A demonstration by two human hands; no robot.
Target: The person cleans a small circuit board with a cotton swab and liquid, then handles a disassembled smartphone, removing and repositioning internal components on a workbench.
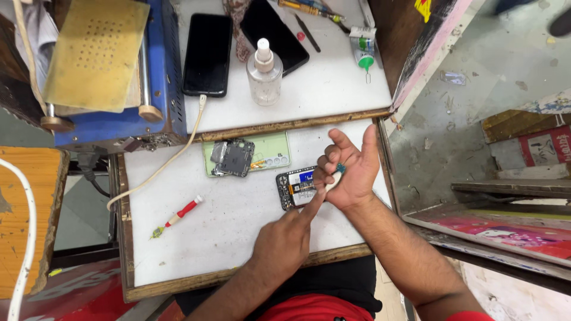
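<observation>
Bare forearms, no sleeves reaching the wrists; left hand and right hand ringless; red garment at six o'clock, black cloth above it
</observation>
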